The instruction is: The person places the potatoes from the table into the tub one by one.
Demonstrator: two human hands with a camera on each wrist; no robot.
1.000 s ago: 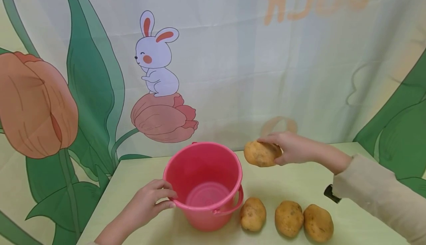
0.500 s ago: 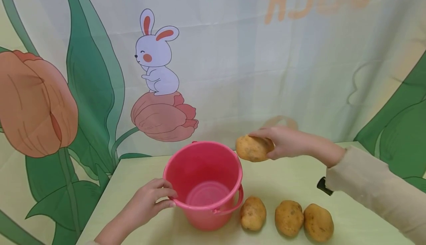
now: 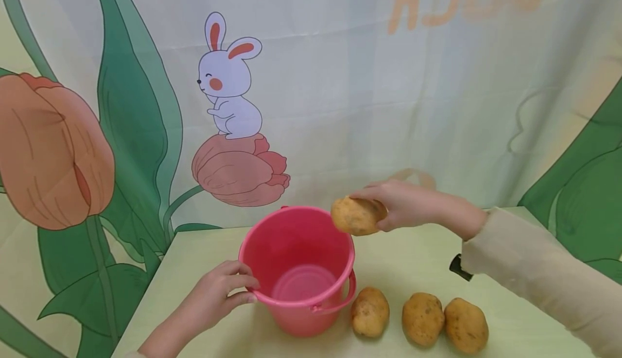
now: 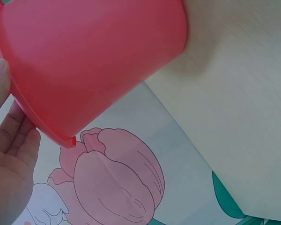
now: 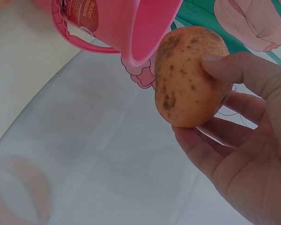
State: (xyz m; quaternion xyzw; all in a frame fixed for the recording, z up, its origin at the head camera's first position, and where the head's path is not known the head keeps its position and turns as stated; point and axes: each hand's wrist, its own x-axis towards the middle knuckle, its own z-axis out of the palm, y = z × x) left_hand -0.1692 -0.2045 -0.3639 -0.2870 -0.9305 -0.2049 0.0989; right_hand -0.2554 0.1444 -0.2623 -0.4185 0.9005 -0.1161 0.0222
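Note:
A pink bucket [image 3: 302, 315] stands on the table, its mouth toward me and nothing inside. My left hand [image 3: 221, 293] grips the near left part of its rim; in the left wrist view the thumb and fingers [image 4: 25, 140] pinch the rim from both sides. My right hand [image 3: 405, 205] holds a potato [image 3: 357, 216] at the bucket's right back rim, overlapping it in the head view. Dark specks mark this potato [image 5: 189, 77] in the right wrist view, with the thumb on one side and the fingers on the other.
Three potatoes lie to the right of the bucket: one potato [image 3: 370, 312] close beside it, then another potato [image 3: 423, 319] and a third potato [image 3: 466, 325] side by side. The bucket's handle [image 3: 351, 293] hangs on its right side. Behind the pale table [image 3: 204, 244] hangs a printed curtain [image 3: 330, 104].
My right hand has carried the potato left and slightly up, from beside the bucket to its right rim. My left hand and the bucket have stayed put.

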